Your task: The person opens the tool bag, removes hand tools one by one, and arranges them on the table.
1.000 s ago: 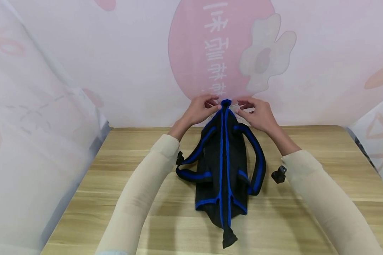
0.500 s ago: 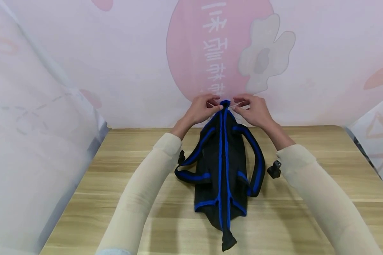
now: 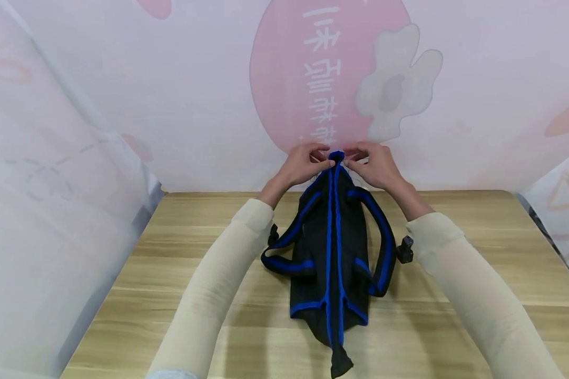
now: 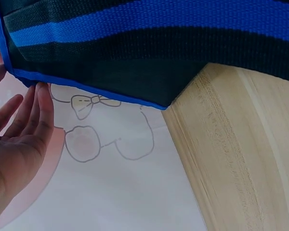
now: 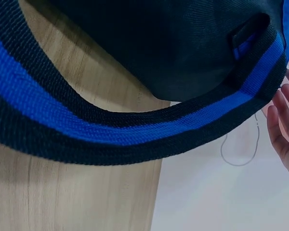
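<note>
A black tote bag point(image 3: 313, 231) with blue trim stands on the table, its narrow top facing up in the head view. Two blue-lined trims run along that top, and a black tab point(image 3: 341, 362) sticks out at the near end. Webbing handles point(image 3: 385, 247) loop out on both sides. My left hand point(image 3: 308, 162) pinches the bag's far end from the left, thumb on the trim and fingertips at the corner in the left wrist view. Opposite it, my right hand point(image 3: 373, 164) pinches the same end with thumb and fingers; the right wrist view partly hides its fingertips.
The wooden table point(image 3: 479, 252) ends at a pale printed cloth point(image 3: 208, 105) just behind the bag. Another cloth point(image 3: 42, 221) hangs along the left side. Small black devices point(image 3: 404, 249) sit at the cuffs.
My right hand has moved left, from just off the bag's far end onto it. My left hand has edged slightly right along the same end. The bag stays almost in place.
</note>
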Demonstrator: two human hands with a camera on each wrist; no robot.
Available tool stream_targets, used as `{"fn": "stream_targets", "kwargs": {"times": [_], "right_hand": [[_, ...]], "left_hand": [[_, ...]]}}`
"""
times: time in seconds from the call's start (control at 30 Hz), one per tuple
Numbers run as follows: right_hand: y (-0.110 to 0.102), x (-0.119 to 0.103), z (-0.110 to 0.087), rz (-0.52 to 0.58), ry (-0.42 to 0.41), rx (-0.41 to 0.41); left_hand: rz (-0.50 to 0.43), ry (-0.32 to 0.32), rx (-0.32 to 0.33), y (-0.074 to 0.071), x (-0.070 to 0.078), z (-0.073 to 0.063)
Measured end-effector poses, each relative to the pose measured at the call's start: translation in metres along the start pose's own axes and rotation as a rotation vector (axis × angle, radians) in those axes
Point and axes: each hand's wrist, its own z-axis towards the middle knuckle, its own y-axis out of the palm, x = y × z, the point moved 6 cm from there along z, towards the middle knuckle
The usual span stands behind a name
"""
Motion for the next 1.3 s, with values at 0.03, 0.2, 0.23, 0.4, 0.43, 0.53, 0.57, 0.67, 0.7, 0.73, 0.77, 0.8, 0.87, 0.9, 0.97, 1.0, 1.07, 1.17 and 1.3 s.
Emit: {"fn": "stream_targets", "kwargs": {"times": [0.03,0.2,0.23,0.4,0.43,0.53,0.57,0.67,0.7,0.73,0.77,0.8,0.87,0.9,0.97,1.0,1.07,1.17,1.3], "right_hand": [[0.000,0.000,0.000,-0.003,-0.003,-0.001],[0.002,-0.002,0.002,-0.013,-0.027,-0.004],[0.003,-0.002,0.002,-0.012,-0.031,-0.006],[0.005,-0.002,0.005,-0.013,-0.037,-0.014],[0.005,-0.002,0.005,-0.013,-0.036,-0.016],[0.005,-0.003,0.006,-0.018,-0.036,-0.029],[0.004,-0.004,0.006,-0.021,-0.036,-0.034],[0.004,-0.004,0.008,-0.032,-0.037,-0.053],[0.004,-0.004,0.009,-0.040,-0.037,-0.059],[0.004,-0.005,0.009,-0.045,-0.038,-0.065],[0.004,-0.005,0.010,-0.049,-0.039,-0.070],[0.004,-0.005,0.011,-0.055,-0.041,-0.075],[0.004,-0.006,0.012,-0.066,-0.044,-0.083],[0.003,-0.006,0.013,-0.070,-0.045,-0.086],[0.003,-0.007,0.014,-0.080,-0.044,-0.093],[0.003,-0.007,0.014,-0.084,-0.043,-0.096],[0.002,-0.008,0.015,-0.090,-0.039,-0.102],[0.001,-0.008,0.015,-0.100,-0.036,-0.107],[0.000,-0.009,0.016,-0.113,-0.035,-0.110]], "left_hand": [[-0.009,0.001,-0.005,0.000,0.000,0.000],[-0.049,0.011,-0.016,0.000,0.003,0.000],[-0.055,0.010,-0.016,0.000,0.003,-0.001],[-0.105,0.000,-0.020,0.001,0.002,-0.001],[-0.112,-0.002,-0.023,0.002,0.002,-0.001],[-0.120,-0.001,-0.031,0.002,0.003,-0.001],[-0.120,0.001,-0.034,0.002,0.004,-0.001],[-0.121,0.001,-0.048,0.002,0.005,0.000],[-0.124,-0.001,-0.053,0.003,0.005,0.000],[-0.128,-0.003,-0.058,0.003,0.005,0.000],[-0.130,-0.005,-0.061,0.003,0.005,0.001],[-0.134,-0.010,-0.065,0.003,0.004,0.001],[-0.142,-0.018,-0.071,0.003,0.003,0.002],[-0.145,-0.020,-0.073,0.003,0.003,0.002],[-0.151,-0.026,-0.077,0.003,0.002,0.002],[-0.153,-0.027,-0.079,0.003,0.003,0.002],[-0.154,-0.025,-0.080,0.003,0.003,0.002],[-0.157,-0.027,-0.079,0.004,0.003,0.001],[-0.173,-0.034,-0.076,0.004,0.003,0.001]]}}
